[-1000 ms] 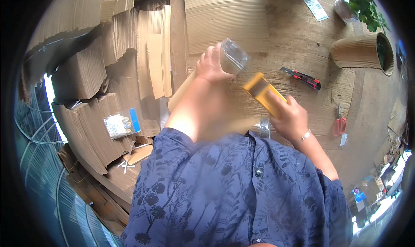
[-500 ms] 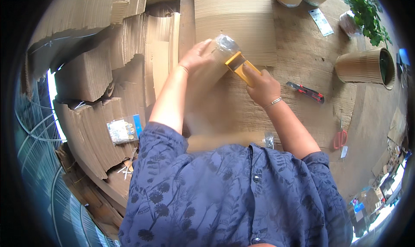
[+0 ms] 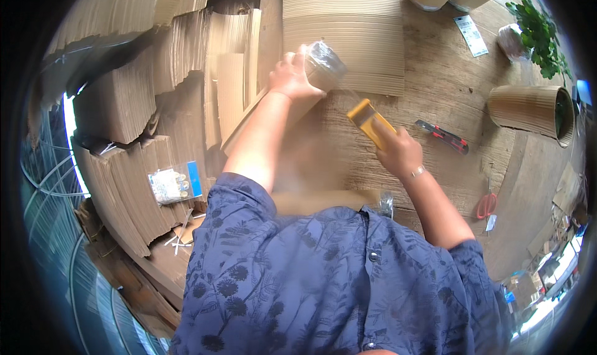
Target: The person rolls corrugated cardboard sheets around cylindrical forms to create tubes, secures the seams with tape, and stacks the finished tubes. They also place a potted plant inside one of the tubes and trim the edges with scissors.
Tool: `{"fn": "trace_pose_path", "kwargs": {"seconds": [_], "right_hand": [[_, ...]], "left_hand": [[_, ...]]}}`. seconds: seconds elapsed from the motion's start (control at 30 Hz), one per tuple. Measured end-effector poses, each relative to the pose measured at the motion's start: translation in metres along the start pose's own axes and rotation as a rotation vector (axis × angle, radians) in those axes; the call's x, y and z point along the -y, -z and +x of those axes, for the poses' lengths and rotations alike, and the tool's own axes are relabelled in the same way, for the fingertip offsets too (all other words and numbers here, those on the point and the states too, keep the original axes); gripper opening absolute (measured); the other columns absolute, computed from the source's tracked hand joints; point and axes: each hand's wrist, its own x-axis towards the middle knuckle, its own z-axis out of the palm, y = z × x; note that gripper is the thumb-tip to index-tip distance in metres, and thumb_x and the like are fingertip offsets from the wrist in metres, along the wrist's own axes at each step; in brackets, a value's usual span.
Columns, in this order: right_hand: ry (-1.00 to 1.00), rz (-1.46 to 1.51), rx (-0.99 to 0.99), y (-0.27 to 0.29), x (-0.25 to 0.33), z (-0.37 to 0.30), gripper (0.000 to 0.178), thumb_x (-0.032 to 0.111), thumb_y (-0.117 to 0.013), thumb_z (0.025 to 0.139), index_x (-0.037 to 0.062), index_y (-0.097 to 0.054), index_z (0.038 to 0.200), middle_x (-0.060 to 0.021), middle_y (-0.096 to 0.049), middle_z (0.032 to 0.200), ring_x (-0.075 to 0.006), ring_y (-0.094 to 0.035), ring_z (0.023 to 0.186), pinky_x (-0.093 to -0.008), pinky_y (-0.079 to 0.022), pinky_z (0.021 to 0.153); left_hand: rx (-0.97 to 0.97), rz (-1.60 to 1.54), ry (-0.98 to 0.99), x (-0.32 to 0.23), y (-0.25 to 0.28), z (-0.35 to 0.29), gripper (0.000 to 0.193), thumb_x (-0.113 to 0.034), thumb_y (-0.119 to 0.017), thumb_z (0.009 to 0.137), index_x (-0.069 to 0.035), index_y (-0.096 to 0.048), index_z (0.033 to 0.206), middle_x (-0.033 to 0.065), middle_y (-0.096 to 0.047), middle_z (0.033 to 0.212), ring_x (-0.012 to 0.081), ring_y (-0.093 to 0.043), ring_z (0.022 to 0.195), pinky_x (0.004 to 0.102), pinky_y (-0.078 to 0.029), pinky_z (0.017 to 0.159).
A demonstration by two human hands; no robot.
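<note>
My left hand [image 3: 293,76] grips the far end of a cardboard roll [image 3: 305,106], which is partly hidden under my hand and forearm. Shiny clear plastic or tape covers the roll's rounded end [image 3: 325,61]. In my right hand [image 3: 401,151] is a yellow tape dispenser [image 3: 367,120], held by its handle. Its head is apart from the roll, to the right and nearer to me. A faint clear strip seems to run between the two, but blur hides how it is attached.
Flat corrugated cardboard [image 3: 342,19] lies beyond my hands. To the right are a utility knife [image 3: 443,136], red-handled scissors [image 3: 487,204], a cardboard tube [image 3: 525,111], a leafy plant [image 3: 541,38] and a printed label [image 3: 471,36]. Stacked cardboard [image 3: 121,109] and a clear packet [image 3: 175,184] are at left.
My right hand has drawn the yellow tape dispenser away from the roll's end, rightward and toward me. My left hand has shifted slightly right, with its fingers more spread around the roll.
</note>
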Motion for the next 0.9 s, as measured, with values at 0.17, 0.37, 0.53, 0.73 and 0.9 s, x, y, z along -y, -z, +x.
{"fn": "trace_pose_path", "kwargs": {"seconds": [0.17,0.37,0.53,0.73,0.9], "right_hand": [[-0.019,0.001,0.110,-0.009,0.027,0.088,0.052,0.025,-0.068,0.085,0.0387,-0.056,0.134,-0.0147,-0.066,0.099,-0.0359,-0.070,0.088,-0.0469,-0.057,0.076],[-0.009,0.079,-0.075,0.003,0.029,0.068,0.055,0.020,-0.070,0.079,0.0391,-0.062,0.129,-0.0126,-0.064,0.094,-0.0352,-0.068,0.084,-0.0458,-0.056,0.074],[0.077,0.092,-0.241,0.029,-0.025,-0.046,0.069,0.011,-0.076,0.066,0.0348,-0.064,0.130,-0.0090,-0.058,0.081,-0.0315,-0.065,0.071,-0.0426,-0.056,0.064],[0.067,0.106,-0.253,0.005,-0.037,-0.088,0.075,0.009,-0.077,0.063,0.0348,-0.064,0.132,-0.0072,-0.056,0.080,-0.0286,-0.063,0.065,-0.0408,-0.056,0.058],[0.101,0.134,-0.345,-0.005,0.002,-0.034,0.070,0.014,-0.078,0.068,0.0349,-0.061,0.133,-0.0083,-0.057,0.082,-0.0301,-0.064,0.065,-0.0422,-0.055,0.056]], "left_hand": [[0.035,-0.089,-0.126,0.029,0.003,0.034,0.129,-0.051,-0.091,0.057,-0.018,-0.019,0.158,0.0166,-0.042,0.152,0.0341,-0.043,0.140,0.0455,-0.039,0.115],[0.159,-0.448,-0.385,0.043,0.007,0.051,0.114,-0.036,-0.093,0.059,-0.006,-0.033,0.151,0.0196,-0.055,0.140,0.0315,-0.049,0.136,0.0407,-0.040,0.114],[0.634,-0.905,-0.380,-0.007,-0.034,0.005,0.104,-0.032,-0.089,0.066,-0.005,-0.036,0.151,0.0176,-0.055,0.139,0.0261,-0.051,0.132,0.0366,-0.040,0.112],[0.599,-1.060,-0.287,-0.023,-0.078,-0.030,0.094,-0.031,-0.082,0.072,-0.004,-0.040,0.151,0.0151,-0.038,0.154,0.0247,-0.042,0.139,0.0382,-0.033,0.118],[-0.016,-0.116,-0.302,-0.046,-0.056,-0.083,0.124,-0.051,-0.085,0.064,-0.012,-0.016,0.159,0.0180,-0.035,0.153,0.0362,-0.035,0.143,0.0508,-0.034,0.116]]}}
